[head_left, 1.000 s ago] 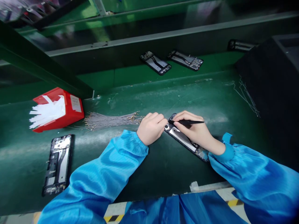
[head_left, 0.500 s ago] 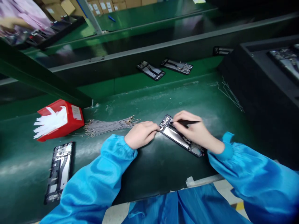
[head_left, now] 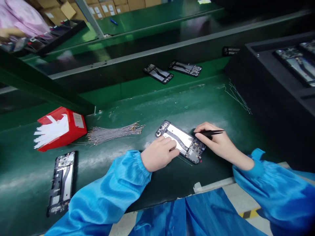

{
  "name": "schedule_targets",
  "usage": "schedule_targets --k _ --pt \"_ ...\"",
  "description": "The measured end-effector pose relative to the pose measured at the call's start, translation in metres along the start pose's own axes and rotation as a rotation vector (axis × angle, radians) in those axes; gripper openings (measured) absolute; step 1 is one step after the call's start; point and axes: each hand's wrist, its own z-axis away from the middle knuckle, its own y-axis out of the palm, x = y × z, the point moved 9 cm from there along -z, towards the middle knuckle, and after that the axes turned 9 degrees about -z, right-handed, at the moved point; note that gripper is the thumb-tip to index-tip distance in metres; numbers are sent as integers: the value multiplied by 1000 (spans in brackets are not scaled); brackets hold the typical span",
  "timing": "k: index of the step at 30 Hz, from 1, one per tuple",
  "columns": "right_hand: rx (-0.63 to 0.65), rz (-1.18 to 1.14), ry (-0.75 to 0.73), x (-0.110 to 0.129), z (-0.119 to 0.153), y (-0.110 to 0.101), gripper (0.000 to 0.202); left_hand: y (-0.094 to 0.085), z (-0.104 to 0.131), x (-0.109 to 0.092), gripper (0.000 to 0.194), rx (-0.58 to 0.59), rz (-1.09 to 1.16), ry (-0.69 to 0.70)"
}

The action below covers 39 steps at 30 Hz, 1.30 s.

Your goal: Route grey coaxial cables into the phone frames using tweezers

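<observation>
An opened smartphone [head_left: 194,152] lies slanted on the green bench in front of me, its circuit board and silvery inner plate showing. My left hand [head_left: 161,153] rests over the phone's near long edge with curled fingers. From its fingertips a thin grey cable [head_left: 185,161] runs out along that edge; the rest of the cable is hidden. My right hand [head_left: 215,141] grips black tweezers [head_left: 211,132] near the phone's right edge. To the left lies a bundle of similar thin cables [head_left: 114,132] with gold-coloured ends.
A red bin [head_left: 77,126] of white paper strips stands left, above another opened phone [head_left: 62,183]. Two more phones [head_left: 158,73] lie at the back. Loose wires [head_left: 237,96] lie beside a black box [head_left: 270,95] bearing phones. Beyond the partition is a person in pink [head_left: 23,16].
The phone has been turned, its board end now at lower right. My left hand moved onto its near edge, where a thin cable now shows. My right hand with the tweezers shifted right.
</observation>
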Motion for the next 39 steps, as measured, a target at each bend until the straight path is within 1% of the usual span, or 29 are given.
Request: schedule_targets --k 2,4,6,9,11,13,18,21,24,31,39 --pt "3 -118 -51 9 1 3 8 1 -2 -4 14 7 7 0" --pt "-39 -189 -39 11 9 0 7 2 -5 -8 11 8 34 7" --pt "-46 -264 49 6 24 -2 8 2 -8 -14 10 6 75 27" --pt "51 -439 224 -5 46 6 15 4 -14 -22 10 5 120 67" --pt "83 -498 258 -6 51 9 16 5 -16 -22 11 -1 120 68" --pt "57 -477 218 -4 45 5 15 6 -19 -19 14 -14 99 38" --pt "39 -437 66 7 10 3 14 8 -21 2 20 -51 77 -105" --pt "16 -407 34 8 -1 5 11 7 -21 12 21 -76 97 -171" --pt "-15 -382 55 4 2 6 9 7 -21 16 21 -92 112 -196" --pt "-29 -340 127 -10 8 7 13 8 -21 19 18 -112 104 -261" --pt "-21 -320 133 -11 9 7 13 10 -21 14 21 -93 79 -212"
